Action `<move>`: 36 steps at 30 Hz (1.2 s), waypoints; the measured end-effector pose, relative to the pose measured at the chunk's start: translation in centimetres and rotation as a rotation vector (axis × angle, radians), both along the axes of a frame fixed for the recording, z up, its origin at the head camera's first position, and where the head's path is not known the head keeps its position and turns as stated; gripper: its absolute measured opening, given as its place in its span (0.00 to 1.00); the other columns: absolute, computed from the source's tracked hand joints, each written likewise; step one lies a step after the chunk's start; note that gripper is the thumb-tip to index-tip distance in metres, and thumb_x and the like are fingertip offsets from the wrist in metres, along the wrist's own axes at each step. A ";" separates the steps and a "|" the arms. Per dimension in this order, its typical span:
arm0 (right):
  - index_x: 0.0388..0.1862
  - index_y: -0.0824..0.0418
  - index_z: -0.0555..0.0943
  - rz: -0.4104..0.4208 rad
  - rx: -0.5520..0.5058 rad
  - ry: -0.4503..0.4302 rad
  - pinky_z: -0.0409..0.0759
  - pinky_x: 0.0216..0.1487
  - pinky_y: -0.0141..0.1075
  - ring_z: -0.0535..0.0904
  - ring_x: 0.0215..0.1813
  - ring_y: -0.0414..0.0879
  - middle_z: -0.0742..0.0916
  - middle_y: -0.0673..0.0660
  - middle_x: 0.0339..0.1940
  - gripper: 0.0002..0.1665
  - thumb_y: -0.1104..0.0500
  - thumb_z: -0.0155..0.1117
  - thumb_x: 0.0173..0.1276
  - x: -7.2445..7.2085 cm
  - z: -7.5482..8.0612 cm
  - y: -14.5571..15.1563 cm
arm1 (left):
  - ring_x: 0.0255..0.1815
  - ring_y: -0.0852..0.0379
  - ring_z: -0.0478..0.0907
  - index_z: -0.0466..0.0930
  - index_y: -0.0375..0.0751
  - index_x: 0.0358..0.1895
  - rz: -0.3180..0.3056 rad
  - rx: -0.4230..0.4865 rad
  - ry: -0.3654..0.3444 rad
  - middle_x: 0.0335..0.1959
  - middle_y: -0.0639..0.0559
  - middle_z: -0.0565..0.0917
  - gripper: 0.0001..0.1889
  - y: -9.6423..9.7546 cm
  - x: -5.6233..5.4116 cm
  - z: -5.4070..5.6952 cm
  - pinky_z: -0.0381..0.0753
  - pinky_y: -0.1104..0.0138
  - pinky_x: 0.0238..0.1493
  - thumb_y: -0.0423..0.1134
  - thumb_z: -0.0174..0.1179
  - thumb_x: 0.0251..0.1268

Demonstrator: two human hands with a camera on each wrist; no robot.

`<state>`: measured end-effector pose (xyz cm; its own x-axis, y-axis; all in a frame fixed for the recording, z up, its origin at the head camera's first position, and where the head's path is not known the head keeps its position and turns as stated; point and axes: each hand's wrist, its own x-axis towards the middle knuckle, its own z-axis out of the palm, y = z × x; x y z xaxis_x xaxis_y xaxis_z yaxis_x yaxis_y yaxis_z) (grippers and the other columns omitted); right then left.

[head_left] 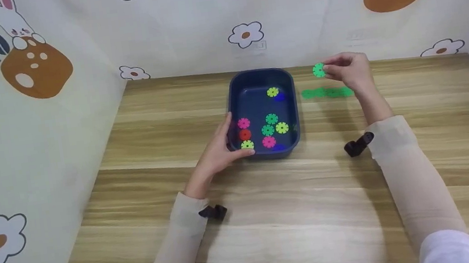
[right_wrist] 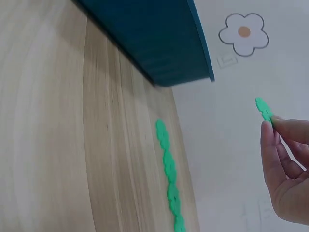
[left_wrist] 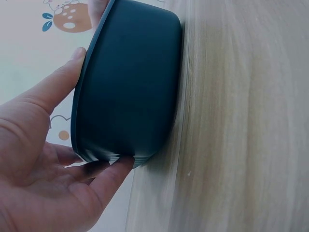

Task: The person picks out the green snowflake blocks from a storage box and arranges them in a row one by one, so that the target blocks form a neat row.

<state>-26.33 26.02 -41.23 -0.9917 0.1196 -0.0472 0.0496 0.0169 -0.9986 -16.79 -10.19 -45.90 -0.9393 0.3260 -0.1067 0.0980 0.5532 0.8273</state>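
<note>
My left hand grips the near left corner of a dark blue plastic bin, thumb at the near rim and fingers along the left side. In the left wrist view the fingers curl against the outer wall of the bin. My right hand pinches a green notched disc between thumb and fingertips, above the table right of the bin. Below it a row of green notched discs lies on the table. The right wrist view shows the held disc nearly edge-on.
Several loose discs lie inside the bin, among them a red disc, a yellow disc and a pink disc. The wood-grain table meets a patterned wall covering just behind the bin.
</note>
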 end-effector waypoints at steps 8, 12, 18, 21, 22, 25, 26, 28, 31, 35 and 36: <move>0.40 0.66 0.87 -0.055 0.036 -0.033 0.86 0.37 0.26 0.87 0.30 0.37 0.88 0.48 0.29 0.07 0.70 0.67 0.64 0.5 0.0 2.9 | 0.83 0.43 0.45 0.41 0.47 0.82 0.001 0.001 0.015 0.83 0.44 0.46 0.60 0.1 0.0 -0.1 0.49 0.48 0.81 0.49 0.76 0.52; 0.42 0.67 0.87 -0.083 0.044 -0.065 0.86 0.38 0.26 0.87 0.31 0.36 0.87 0.47 0.29 0.08 0.69 0.67 0.65 0.7 -0.1 4.4 | 0.83 0.43 0.45 0.41 0.47 0.82 0.001 0.001 0.016 0.83 0.43 0.46 0.61 0.0 0.0 -0.2 0.49 0.48 0.81 0.49 0.76 0.52; 0.42 0.63 0.88 -0.127 0.082 -0.092 0.86 0.39 0.26 0.86 0.31 0.35 0.87 0.45 0.29 0.07 0.68 0.67 0.66 1.2 -0.6 6.4 | 0.83 0.43 0.45 0.41 0.50 0.82 0.011 0.002 -0.001 0.83 0.45 0.46 0.61 0.1 0.0 -0.1 0.49 0.47 0.81 0.50 0.77 0.51; 0.39 0.62 0.88 -0.150 0.073 -0.096 0.86 0.38 0.26 0.86 0.30 0.34 0.87 0.44 0.27 0.07 0.69 0.67 0.66 1.3 -1.0 7.3 | 0.83 0.43 0.46 0.41 0.51 0.82 0.014 0.000 -0.007 0.83 0.45 0.46 0.61 0.1 0.0 -0.1 0.49 0.47 0.81 0.50 0.77 0.51; 0.38 0.61 0.88 -0.157 0.072 -0.100 0.86 0.38 0.25 0.86 0.30 0.34 0.87 0.44 0.27 0.07 0.69 0.67 0.65 1.4 -1.1 7.5 | 0.83 0.43 0.46 0.41 0.51 0.82 0.013 -0.002 -0.007 0.83 0.45 0.46 0.61 0.1 0.0 -0.1 0.50 0.47 0.81 0.50 0.77 0.51; 0.34 0.58 0.89 -0.181 0.064 -0.113 0.85 0.37 0.25 0.86 0.29 0.33 0.87 0.43 0.25 0.09 0.70 0.67 0.65 1.5 -1.6 8.2 | 0.83 0.43 0.46 0.41 0.50 0.82 0.010 -0.002 -0.003 0.83 0.44 0.47 0.61 0.1 0.0 0.0 0.50 0.47 0.81 0.51 0.77 0.51; 0.33 0.57 0.89 -0.187 0.068 -0.119 0.85 0.37 0.25 0.86 0.29 0.33 0.87 0.42 0.24 0.09 0.70 0.67 0.65 1.5 -1.8 8.5 | 0.83 0.43 0.46 0.41 0.50 0.82 0.008 0.000 -0.001 0.83 0.44 0.47 0.61 0.1 0.0 0.0 0.50 0.47 0.81 0.51 0.77 0.51; 0.32 0.56 0.89 -0.197 0.077 -0.134 0.85 0.36 0.24 0.86 0.28 0.32 0.87 0.41 0.24 0.10 0.70 0.67 0.64 1.5 -2.1 8.9 | 0.83 0.43 0.46 0.41 0.50 0.82 0.008 0.000 0.000 0.83 0.44 0.47 0.61 0.1 0.0 0.0 0.50 0.47 0.81 0.51 0.77 0.51; 0.32 0.54 0.90 -0.207 0.127 -0.153 0.85 0.37 0.24 0.85 0.28 0.31 0.87 0.38 0.24 0.09 0.68 0.68 0.64 1.6 -2.6 9.4 | 0.83 0.43 0.45 0.41 0.50 0.82 0.010 0.001 0.001 0.83 0.45 0.47 0.61 0.1 0.0 -0.1 0.49 0.47 0.81 0.51 0.77 0.50; 0.30 0.48 0.89 -0.213 0.189 -0.182 0.85 0.39 0.24 0.85 0.28 0.28 0.86 0.34 0.22 0.11 0.65 0.68 0.66 1.7 -3.1 10.0 | 0.83 0.42 0.45 0.41 0.49 0.82 0.009 0.004 0.010 0.83 0.44 0.47 0.61 0.1 0.0 -0.1 0.48 0.46 0.81 0.50 0.77 0.51; 0.29 0.48 0.89 -0.218 0.196 -0.189 0.85 0.39 0.24 0.84 0.28 0.28 0.86 0.34 0.23 0.11 0.65 0.69 0.65 1.7 -3.3 10.2 | 0.83 0.42 0.45 0.41 0.49 0.82 0.009 0.003 0.011 0.83 0.44 0.47 0.61 0.1 0.0 -0.1 0.48 0.46 0.81 0.49 0.77 0.51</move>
<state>-24.59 36.17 -44.51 -0.9179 0.3522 -0.1827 0.2567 0.1761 -0.9503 -16.81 -10.10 -46.02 -0.9435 0.3175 -0.0953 0.1020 0.5516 0.8278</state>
